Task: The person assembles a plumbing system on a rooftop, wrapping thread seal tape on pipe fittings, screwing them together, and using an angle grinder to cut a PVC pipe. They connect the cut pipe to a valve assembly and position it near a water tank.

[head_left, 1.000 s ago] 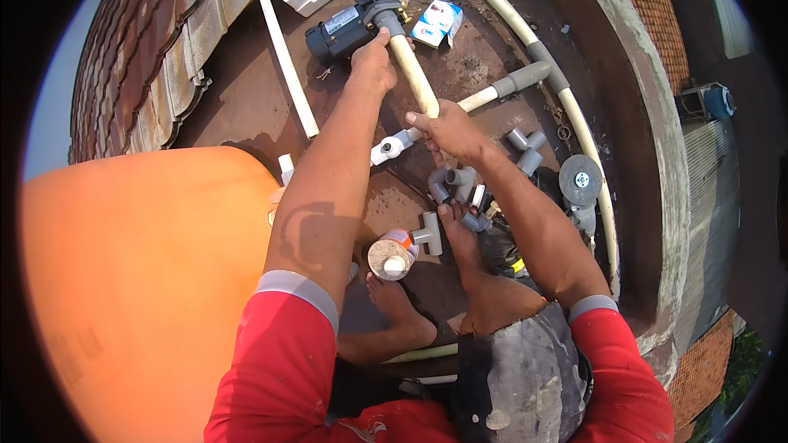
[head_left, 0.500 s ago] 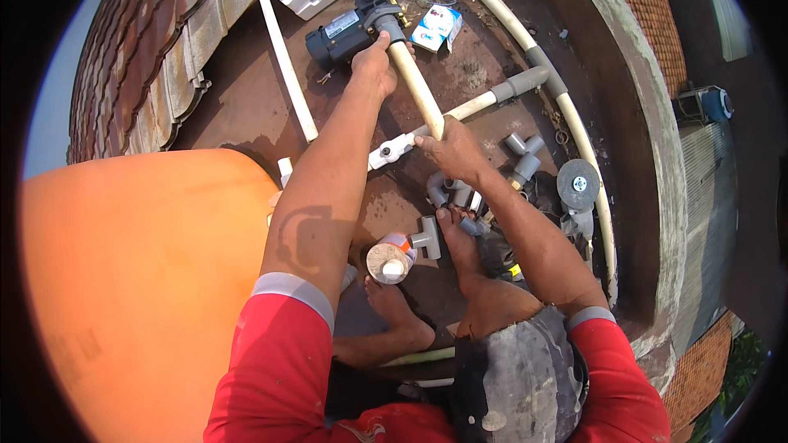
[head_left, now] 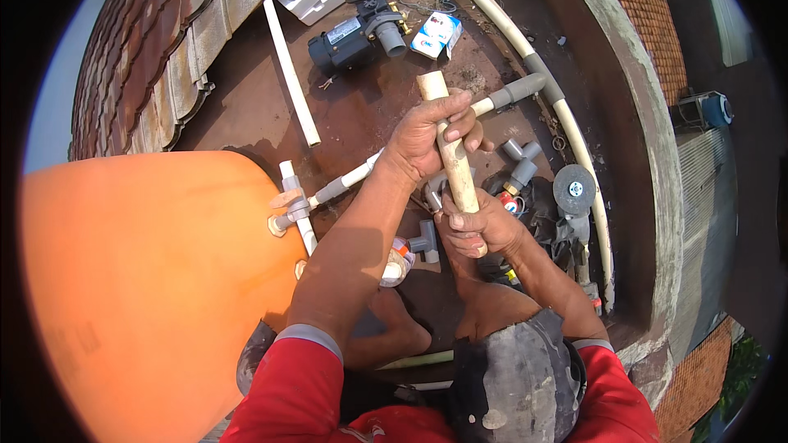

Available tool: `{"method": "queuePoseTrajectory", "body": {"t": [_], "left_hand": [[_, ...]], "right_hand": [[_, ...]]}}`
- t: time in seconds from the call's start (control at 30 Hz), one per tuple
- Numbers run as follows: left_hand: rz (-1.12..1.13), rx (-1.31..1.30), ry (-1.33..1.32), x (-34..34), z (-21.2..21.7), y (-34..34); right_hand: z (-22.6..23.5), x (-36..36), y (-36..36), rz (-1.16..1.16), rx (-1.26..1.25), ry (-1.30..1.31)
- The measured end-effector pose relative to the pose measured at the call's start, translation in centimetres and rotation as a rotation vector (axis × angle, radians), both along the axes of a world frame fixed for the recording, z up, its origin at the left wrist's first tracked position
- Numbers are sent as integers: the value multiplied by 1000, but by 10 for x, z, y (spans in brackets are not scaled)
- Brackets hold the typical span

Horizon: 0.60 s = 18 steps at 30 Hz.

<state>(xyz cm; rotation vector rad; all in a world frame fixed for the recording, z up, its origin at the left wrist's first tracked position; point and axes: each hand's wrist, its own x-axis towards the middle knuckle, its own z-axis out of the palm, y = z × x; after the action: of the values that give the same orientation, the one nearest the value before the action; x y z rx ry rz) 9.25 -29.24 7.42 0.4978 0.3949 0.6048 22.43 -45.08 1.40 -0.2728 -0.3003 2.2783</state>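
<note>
A short cream plastic pipe (head_left: pixel 460 171) is held up in front of me, tilted, its far end pointing away and slightly left. Around its upper part my left hand (head_left: pixel 423 138) is closed. My right hand (head_left: pixel 491 227) grips it close to the near end. Beyond the pipe's far end, and apart from it, a dark water pump (head_left: pixel 353 43) lies on the rooftop floor with grey pipe stubs on it. Behind my hands a fixed pipe line (head_left: pixel 359 175) runs across, partly hidden by my left hand and arm.
An orange tank (head_left: pixel 148 279) fills the left side. An angle grinder (head_left: pixel 574 191) and grey pipe fittings (head_left: pixel 523 166) lie at right. A glue can (head_left: pixel 396 267) and a grey tee (head_left: pixel 424 242) are near my feet. A low wall (head_left: pixel 636 115) borders the right.
The cream pipe has come away from the pump's grey outlet and nearer to me. My left hand moved with it, from its pump end; my right hand moved closer and lower.
</note>
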Motion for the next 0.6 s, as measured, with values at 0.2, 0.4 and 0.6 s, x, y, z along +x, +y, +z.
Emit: {"method": "queuePoseTrajectory", "body": {"t": [0.2,0.4,0.6], "left_hand": [[377,-62,510,17,33,16],[185,197,658,27,18,-63],[85,299,921,-24,45,-63]], "right_hand": [[37,0,-1,-300,336,-1550],[51,26,8,-102,176,-988],[63,38,-14,27,663,-1459]]}}
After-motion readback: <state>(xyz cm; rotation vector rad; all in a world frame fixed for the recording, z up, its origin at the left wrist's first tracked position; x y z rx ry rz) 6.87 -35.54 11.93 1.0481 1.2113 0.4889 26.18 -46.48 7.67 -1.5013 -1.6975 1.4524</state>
